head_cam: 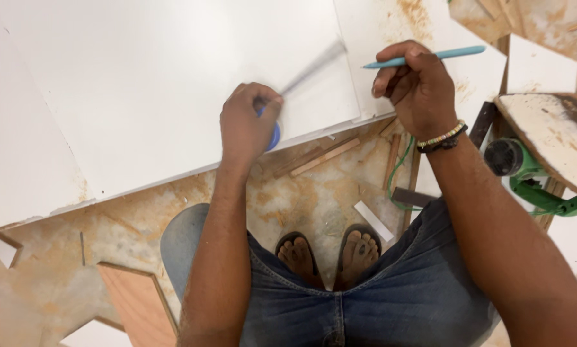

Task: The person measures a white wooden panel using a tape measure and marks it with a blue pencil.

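White board lies flat on the dusty floor. The left hand clenches a blue tape measure at the board's near edge, its blade blurred. The right hand grips a light-blue pen. This looks like measuring; marking calls for a steady blade.
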